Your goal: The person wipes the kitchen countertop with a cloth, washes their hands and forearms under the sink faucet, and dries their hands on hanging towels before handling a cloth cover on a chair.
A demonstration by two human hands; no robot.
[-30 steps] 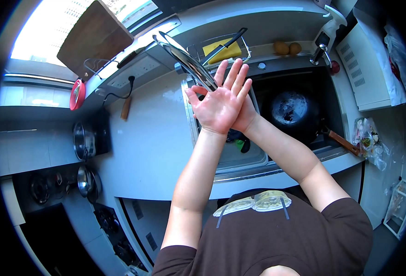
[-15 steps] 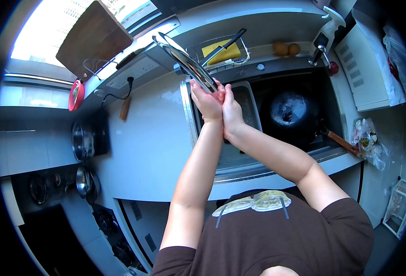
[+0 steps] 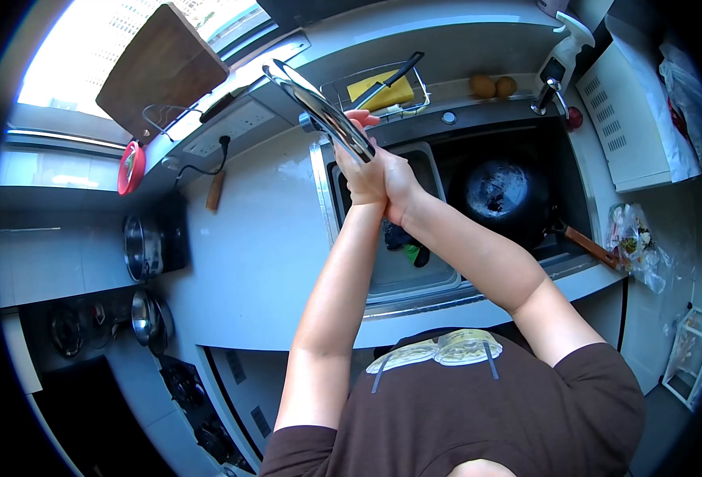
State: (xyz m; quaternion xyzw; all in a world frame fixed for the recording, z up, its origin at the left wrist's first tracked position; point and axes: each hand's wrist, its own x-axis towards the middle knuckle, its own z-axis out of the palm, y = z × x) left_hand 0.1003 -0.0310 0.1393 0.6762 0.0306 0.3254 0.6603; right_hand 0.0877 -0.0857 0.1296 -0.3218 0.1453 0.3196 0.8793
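My left hand (image 3: 362, 176) and my right hand (image 3: 395, 176) are pressed together beneath the shiny metal faucet (image 3: 319, 103), over the sink's left basin. The spout hides part of both hands. A few outstretched fingers show beyond the spout, seemingly of my left hand. The right palm lies against the left hand, its fingers mostly hidden. No object shows in either hand. Below the wrists, a translucent tub (image 3: 414, 282) sits in the basin with a dark and green item (image 3: 412, 250) in it.
A dark wok (image 3: 498, 191) with a wooden handle (image 3: 589, 245) occupies the right basin. Behind the sink are a wire rack (image 3: 422, 87) with a yellow sponge (image 3: 371, 91), and a spray bottle (image 3: 565, 56). A cutting board (image 3: 162, 71) leans at the window.
My hands have shifted against each other, with fingers now reaching past the spout. The dark and green item in the tub has come more into view below the wrists.
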